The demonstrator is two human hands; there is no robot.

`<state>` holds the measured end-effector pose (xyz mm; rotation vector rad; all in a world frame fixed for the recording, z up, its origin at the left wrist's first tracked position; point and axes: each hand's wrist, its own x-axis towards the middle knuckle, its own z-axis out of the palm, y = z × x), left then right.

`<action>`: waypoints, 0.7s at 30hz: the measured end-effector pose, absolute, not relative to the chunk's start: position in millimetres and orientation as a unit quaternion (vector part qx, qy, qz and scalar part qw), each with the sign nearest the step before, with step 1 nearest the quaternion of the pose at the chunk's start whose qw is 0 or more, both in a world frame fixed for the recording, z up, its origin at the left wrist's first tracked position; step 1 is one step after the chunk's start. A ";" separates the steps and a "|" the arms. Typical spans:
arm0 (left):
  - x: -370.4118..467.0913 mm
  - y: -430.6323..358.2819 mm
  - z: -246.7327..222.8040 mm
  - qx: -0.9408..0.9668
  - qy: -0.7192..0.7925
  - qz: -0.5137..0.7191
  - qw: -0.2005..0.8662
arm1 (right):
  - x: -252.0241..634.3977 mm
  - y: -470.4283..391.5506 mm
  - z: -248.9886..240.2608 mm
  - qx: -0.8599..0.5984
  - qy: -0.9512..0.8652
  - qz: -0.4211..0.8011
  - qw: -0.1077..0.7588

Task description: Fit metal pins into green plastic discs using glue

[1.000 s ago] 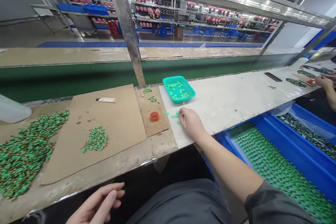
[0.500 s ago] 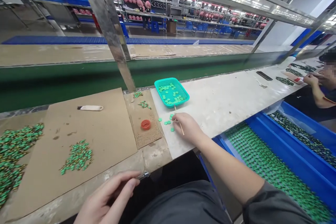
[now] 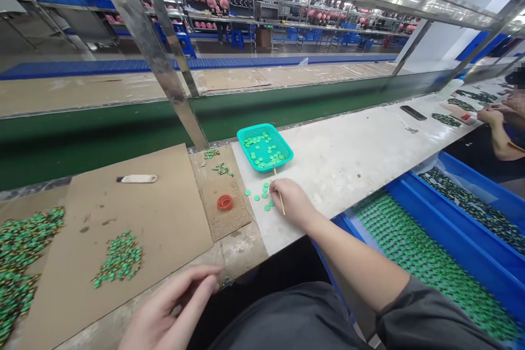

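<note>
My right hand (image 3: pixel 292 201) grips a thin wooden stick (image 3: pixel 282 203) above the pale worktop. Several flat green discs (image 3: pixel 256 197) lie beside its fingertips, left of the hand. Just beyond it stands a turquoise plastic basket (image 3: pixel 289 159) with more green discs (image 3: pixel 268 149) inside. My left hand (image 3: pixel 174 306) hovers low at the table's front edge, thumb and index finger stretched forward with a gap between them. I see nothing held in it. Nearby on a cardboard strip sits a small red-orange cap-like ring (image 3: pixel 225 202).
Cardboard (image 3: pixel 164 219) at left bears a white-handled tool (image 3: pixel 139 179) and a pile of small green-and-gold pieces (image 3: pixel 120 260). Blue bins (image 3: pixel 404 202) with green pieces stand below right. A metal post (image 3: pixel 164 71) rises behind. Another person's hands (image 3: pixel 492 115) work far right.
The view has shifted slightly. By my right hand, the loose green discs on the worktop lie in a somewhat different arrangement. The stick stays in its fingers; my left hand looks much the same.
</note>
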<state>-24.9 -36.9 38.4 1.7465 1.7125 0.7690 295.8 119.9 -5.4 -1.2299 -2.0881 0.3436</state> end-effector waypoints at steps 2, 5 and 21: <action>1.9 -4.5 55.0 0.724 0.600 0.229 0.252 | 305.8 122.9 -4.4 -0.505 -0.779 0.122 0.351; 54.8 55.3 72.5 0.778 0.578 0.134 0.206 | 314.8 128.3 -5.0 -0.540 -0.754 0.116 0.355; 133.5 138.9 68.0 0.792 0.604 0.027 0.084 | 313.3 133.0 -6.7 -0.534 -0.754 0.145 0.353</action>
